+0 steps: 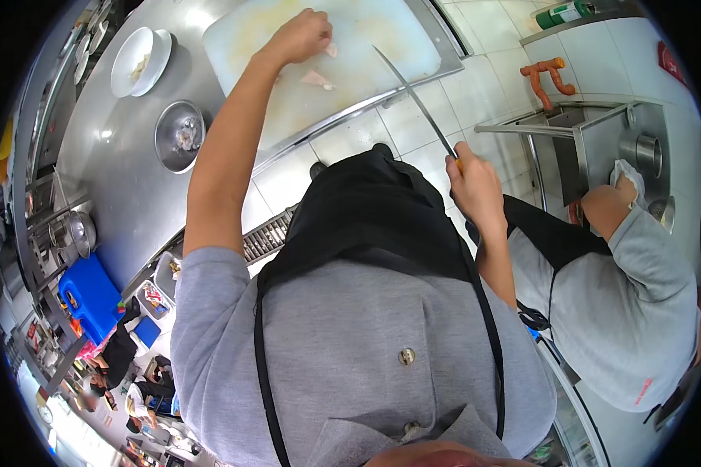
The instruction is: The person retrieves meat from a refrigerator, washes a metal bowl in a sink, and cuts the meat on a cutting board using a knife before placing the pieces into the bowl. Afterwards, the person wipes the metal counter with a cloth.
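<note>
A long thin knife (415, 100) with an orange handle is in my right hand (476, 184), its blade pointing up and left past the counter's front edge. Over the white cutting board (389, 39), my left hand (304, 36) has its fingers curled around the end of a small pale pink piece of meat (331, 49). Another pink piece of meat (317, 79) lies on the board just below that hand. The board's surface shows yellowish stains.
On the steel counter (117, 156) stand a metal bowl (180, 137) with pale scraps and stacked white bowls (141, 62). A co-worker (607, 288) stands close on the right beside a steel sink (600, 148). Other people are at the lower left.
</note>
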`<control>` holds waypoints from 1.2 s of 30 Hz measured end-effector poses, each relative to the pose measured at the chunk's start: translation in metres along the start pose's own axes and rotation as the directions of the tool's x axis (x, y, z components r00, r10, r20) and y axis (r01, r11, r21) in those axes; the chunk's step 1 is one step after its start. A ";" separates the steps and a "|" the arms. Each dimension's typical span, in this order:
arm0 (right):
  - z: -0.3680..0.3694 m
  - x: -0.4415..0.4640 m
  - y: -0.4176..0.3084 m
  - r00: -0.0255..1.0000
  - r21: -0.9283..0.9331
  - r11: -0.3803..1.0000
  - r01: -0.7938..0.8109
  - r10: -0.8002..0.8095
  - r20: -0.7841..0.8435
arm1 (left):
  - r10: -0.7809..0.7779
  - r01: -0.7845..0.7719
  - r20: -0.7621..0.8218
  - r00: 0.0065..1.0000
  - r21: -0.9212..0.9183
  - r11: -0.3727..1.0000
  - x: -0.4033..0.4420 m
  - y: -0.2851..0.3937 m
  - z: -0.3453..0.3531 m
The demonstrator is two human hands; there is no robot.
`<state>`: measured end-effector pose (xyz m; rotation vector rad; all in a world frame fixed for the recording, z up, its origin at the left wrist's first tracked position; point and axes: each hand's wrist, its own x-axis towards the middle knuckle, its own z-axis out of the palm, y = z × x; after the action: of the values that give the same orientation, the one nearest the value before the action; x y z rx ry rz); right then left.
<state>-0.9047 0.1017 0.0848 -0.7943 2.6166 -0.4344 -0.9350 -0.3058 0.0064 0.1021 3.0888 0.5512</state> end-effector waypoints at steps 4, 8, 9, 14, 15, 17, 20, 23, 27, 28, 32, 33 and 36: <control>-0.005 0.001 0.005 0.998 0.083 0.995 -0.060 0.063 -0.030 | -0.089 0.054 -0.264 0.960 -0.140 0.989 -0.016 -0.074 -0.005; -0.004 0.004 0.014 0.996 0.059 0.996 -0.065 0.068 -0.060 | -0.385 0.413 -0.525 0.759 -0.068 0.908 -0.064 -0.150 -0.043; -0.003 0.005 0.015 0.996 0.063 0.996 -0.071 0.074 -0.058 | -0.432 0.388 -0.517 0.739 -0.197 0.900 -0.073 -0.147 -0.054; -0.005 0.011 0.006 0.998 0.049 0.998 -0.048 0.050 -0.043 | -0.533 0.527 -0.420 0.735 -0.141 0.838 -0.079 -0.106 -0.063; -0.005 0.012 0.004 0.998 0.058 0.997 -0.045 0.047 -0.033 | -0.532 0.544 -0.359 0.767 -0.077 0.836 -0.078 -0.088 -0.066; -0.002 0.014 0.003 0.999 0.061 0.998 -0.026 0.028 -0.036 | -0.487 0.497 -0.279 0.828 -0.036 0.867 -0.074 -0.062 -0.059; 0.002 0.016 0.002 0.998 0.067 0.998 0.007 -0.003 -0.056 | -0.175 0.124 -0.234 0.956 -0.216 0.968 -0.060 -0.029 -0.029; 0.009 0.017 0.003 0.998 0.059 0.998 0.036 -0.033 -0.054 | 0.038 -0.079 -0.228 0.973 -0.173 0.982 -0.040 0.012 -0.006; 0.012 0.017 0.002 0.997 0.079 0.994 0.069 -0.065 -0.051 | 0.069 -0.062 -0.073 0.995 0.089 0.994 -0.031 0.019 0.006; 0.012 0.016 0.001 0.998 0.093 0.994 0.056 -0.053 -0.041 | 0.062 -0.051 -0.081 0.995 0.132 0.990 -0.030 0.019 0.007; 0.019 0.011 0.006 0.999 0.108 0.993 0.039 -0.036 -0.028 | 0.026 -0.023 -0.050 0.998 0.062 0.998 -0.031 0.019 0.007; 0.020 0.009 0.007 0.999 0.113 0.993 0.035 -0.032 -0.028 | 0.013 -0.011 0.038 0.999 -0.045 0.999 -0.033 0.017 0.003; 0.019 0.006 0.008 0.999 0.125 0.992 0.030 -0.026 -0.029 | 0.033 -0.005 0.189 0.981 -0.148 0.989 -0.042 0.019 -0.007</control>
<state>-0.9049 0.1012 0.0635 -0.7891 2.5761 -0.6158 -0.8923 -0.2925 0.0190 0.1736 2.8542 0.7218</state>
